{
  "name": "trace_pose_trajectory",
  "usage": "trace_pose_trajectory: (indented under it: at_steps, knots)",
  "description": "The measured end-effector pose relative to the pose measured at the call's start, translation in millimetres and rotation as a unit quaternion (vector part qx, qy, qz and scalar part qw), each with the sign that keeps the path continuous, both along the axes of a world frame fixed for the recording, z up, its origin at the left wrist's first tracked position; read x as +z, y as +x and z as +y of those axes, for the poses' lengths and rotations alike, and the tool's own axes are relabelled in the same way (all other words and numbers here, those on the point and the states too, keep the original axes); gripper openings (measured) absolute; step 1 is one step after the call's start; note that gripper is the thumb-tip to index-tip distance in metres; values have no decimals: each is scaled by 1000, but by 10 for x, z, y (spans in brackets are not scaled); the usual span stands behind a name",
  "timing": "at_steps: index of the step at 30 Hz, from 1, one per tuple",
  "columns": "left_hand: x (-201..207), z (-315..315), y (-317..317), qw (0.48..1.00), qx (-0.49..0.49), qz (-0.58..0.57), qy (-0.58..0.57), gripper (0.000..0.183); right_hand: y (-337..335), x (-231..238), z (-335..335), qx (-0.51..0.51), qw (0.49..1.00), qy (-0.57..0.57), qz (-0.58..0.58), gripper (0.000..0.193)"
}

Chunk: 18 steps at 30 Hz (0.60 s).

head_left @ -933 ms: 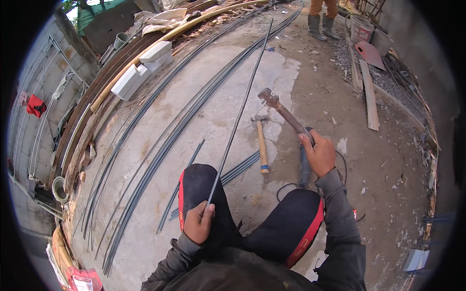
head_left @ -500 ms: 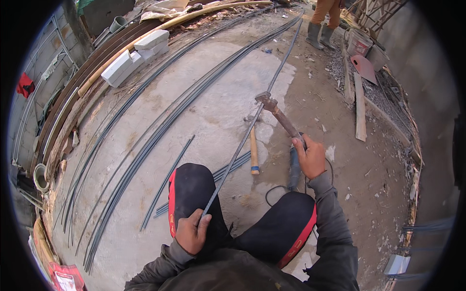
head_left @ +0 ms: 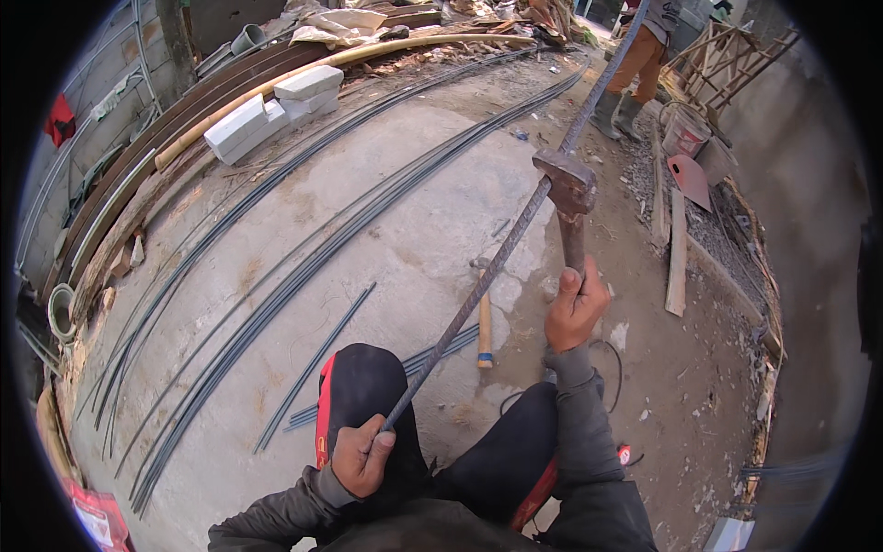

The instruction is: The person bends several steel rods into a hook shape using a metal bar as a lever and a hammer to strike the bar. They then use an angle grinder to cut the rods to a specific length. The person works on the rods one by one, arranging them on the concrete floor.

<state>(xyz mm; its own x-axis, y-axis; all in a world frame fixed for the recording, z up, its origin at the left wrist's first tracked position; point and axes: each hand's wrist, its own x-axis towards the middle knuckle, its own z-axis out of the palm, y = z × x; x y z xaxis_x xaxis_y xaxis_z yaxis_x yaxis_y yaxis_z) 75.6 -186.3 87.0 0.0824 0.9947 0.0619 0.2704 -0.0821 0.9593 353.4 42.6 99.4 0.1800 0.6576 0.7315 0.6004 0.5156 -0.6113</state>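
We look down on a concrete floor [head_left: 441,230] in an outdoor yard, pale and patched, giving way on the right to brown dirt [head_left: 681,386] strewn with small chips; a block wall [head_left: 87,101] stands on the left and a plain grey wall [head_left: 791,166] on the right. Above the floor, between the knees and the top edge, we see a long ribbed metal rod [head_left: 478,285], slanting up to the right. The left hand [head_left: 362,460] has its fingers closed around the near end, and the right hand [head_left: 577,308] grips the handle of a rusty-headed hammer [head_left: 572,189]. Around us lie long bundles of rods [head_left: 359,221], a shorter rod [head_left: 315,366], white blocks [head_left: 246,129] beside a yellow pole [head_left: 368,52], a bucket [head_left: 685,132] and a plank [head_left: 677,253]. A co-worker's boots [head_left: 628,115] stand near the bucket. The held rod crosses in front of a second hammer [head_left: 485,331] on the floor, partly covering its head. We cannot tell whether the raised hammer's head touches the rod passing behind it. The rod's far end runs out of view, the left knee hides part of the short rods, and the right sleeve covers most of a grey tool by a black cable [head_left: 618,368].
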Motion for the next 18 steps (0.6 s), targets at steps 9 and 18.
trace_pose_trajectory:
  at_steps: [9, 18]
  knots:
    - [-114, -138, -54, 996, 88, 15, 17, 34, -734, -226, 225, -15, 999, -11, 46, 65]
    - [-194, -180, -117, 990, 104, 88, 42, 26, -1214, -757, 267, -9, 981, -1, 193, 73]
